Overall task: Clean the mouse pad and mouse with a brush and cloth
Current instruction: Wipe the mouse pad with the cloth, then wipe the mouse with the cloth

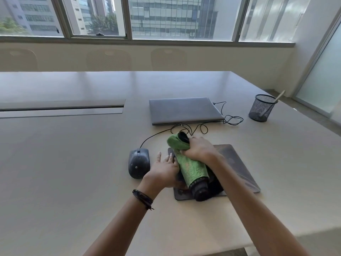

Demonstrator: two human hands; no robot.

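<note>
A dark mouse pad (238,163) lies on the table in front of me. A green cloth (191,167) with a black end stretches across its left part. My right hand (200,149) grips the cloth near its far end, bunching it. My left hand (164,168) rests flat with straight fingers on the pad's left edge, beside the cloth. A black wired mouse (138,162) sits on the table just left of the pad, apart from both hands. Its cable runs back toward the laptop. No brush is plainly in view on the table.
A closed grey laptop (184,110) lies behind the pad, with a looped black cable (232,120) at its right. A black mesh pen cup (262,107) holding a pale stick stands at the far right. The table's right edge (313,124) runs diagonally past it.
</note>
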